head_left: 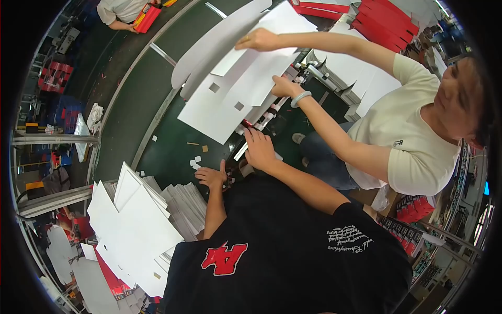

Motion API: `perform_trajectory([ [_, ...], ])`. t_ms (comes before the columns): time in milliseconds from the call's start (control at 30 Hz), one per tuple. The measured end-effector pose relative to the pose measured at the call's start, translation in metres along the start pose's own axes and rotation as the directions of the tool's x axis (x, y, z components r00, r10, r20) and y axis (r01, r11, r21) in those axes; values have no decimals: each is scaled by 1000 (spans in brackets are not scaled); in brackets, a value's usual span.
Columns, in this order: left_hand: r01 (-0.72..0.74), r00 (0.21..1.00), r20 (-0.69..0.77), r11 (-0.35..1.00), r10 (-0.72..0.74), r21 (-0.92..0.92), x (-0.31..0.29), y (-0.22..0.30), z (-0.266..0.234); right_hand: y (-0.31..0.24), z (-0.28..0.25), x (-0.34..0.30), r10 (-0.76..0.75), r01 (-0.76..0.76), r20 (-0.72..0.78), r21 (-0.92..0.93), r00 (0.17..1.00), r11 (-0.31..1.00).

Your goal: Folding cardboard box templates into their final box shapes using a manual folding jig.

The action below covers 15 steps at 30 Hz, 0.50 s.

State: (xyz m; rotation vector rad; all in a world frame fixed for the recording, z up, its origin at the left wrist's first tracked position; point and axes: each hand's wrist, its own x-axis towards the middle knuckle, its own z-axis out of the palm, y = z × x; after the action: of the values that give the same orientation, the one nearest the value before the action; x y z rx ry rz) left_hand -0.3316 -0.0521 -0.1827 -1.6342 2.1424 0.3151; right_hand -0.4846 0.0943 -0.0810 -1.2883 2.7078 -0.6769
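My left hand (211, 177) is open, its thumb and fingers spread, low over the dark green surface (175, 157) beside a few small white scraps (196, 161). My right hand (260, 148) has its fingers stretched out at the rollers (266, 116), near the lower corner of a large white cardboard sheet (209, 107) with two square cutouts. I cannot tell whether its fingertips touch the sheet. Across from me a co-worker in a cream shirt holds the white cardboard, one hand (260, 40) on its upper part, the other hand (285, 87) at its roller-side edge.
A stack of white cardboard sheets (136, 225) stands at my left, with smaller folded pieces (184, 206) beside it. Red cardboard pieces (384, 23) lie at the far right. Another person (123, 13) at the far left holds a red box (148, 19). A metal rail (57, 201) runs at left.
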Motion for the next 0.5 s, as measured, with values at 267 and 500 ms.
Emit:
perform_trajectory([
  [267,23,999,25,998,-24,65,-2,6,-4,1,-7,0,32,-32,-17,24,999,999],
  [500,22,999,43,997,-25,76,0,3,-4,-2,-10,-3,-34,48,-118,119,992,992],
])
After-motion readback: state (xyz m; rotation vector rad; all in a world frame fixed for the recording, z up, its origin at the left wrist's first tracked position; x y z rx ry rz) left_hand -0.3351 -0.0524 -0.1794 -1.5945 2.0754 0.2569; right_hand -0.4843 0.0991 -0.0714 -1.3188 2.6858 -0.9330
